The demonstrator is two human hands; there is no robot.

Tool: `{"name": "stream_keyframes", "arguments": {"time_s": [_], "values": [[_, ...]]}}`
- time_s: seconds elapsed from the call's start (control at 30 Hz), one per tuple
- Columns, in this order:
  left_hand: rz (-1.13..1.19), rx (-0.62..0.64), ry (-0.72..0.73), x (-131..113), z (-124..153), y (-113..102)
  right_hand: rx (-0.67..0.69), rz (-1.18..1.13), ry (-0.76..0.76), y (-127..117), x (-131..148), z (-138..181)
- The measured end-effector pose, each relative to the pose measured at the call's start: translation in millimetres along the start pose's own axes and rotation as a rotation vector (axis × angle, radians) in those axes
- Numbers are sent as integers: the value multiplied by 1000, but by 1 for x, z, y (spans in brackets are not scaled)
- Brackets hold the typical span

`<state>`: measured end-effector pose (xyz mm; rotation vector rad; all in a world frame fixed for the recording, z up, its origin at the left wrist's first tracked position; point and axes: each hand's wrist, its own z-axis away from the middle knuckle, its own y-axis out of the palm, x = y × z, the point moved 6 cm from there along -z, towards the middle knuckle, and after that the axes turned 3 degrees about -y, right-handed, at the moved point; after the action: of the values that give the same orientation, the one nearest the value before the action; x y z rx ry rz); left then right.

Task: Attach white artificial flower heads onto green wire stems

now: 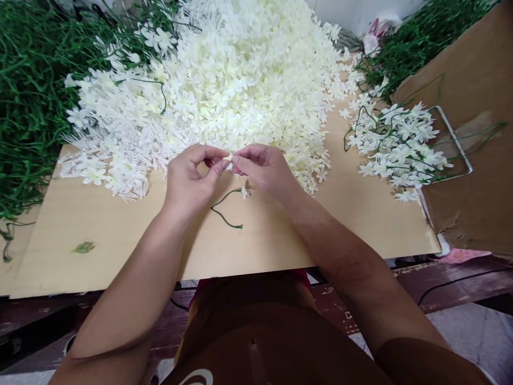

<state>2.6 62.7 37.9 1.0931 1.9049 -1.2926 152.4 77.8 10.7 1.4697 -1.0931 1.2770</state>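
My left hand (191,176) and my right hand (266,168) meet above the middle of a light wooden board (120,230). Their fingertips pinch a small white artificial flower (229,158) between them. A thin green wire stem (225,209) hangs below the hands and curls onto the board, with another small white blossom (244,191) on it. Which hand holds the stem is hidden by the fingers. Just beyond the hands lies a big heap of loose white flowers (240,75).
Green stems are piled at the far left (28,96) and the back right (420,37). Finished flower sprigs (401,141) lie on the right over a metal wire frame (457,144) and brown cardboard (473,176). A small green scrap (83,247) lies front left.
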Motion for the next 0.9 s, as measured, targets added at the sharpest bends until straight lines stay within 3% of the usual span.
{"name": "stream_keyframes", "arguments": {"time_s": [0.9], "values": [[254, 72, -273, 16, 0, 4, 64, -21, -3, 2, 4, 1]]}}
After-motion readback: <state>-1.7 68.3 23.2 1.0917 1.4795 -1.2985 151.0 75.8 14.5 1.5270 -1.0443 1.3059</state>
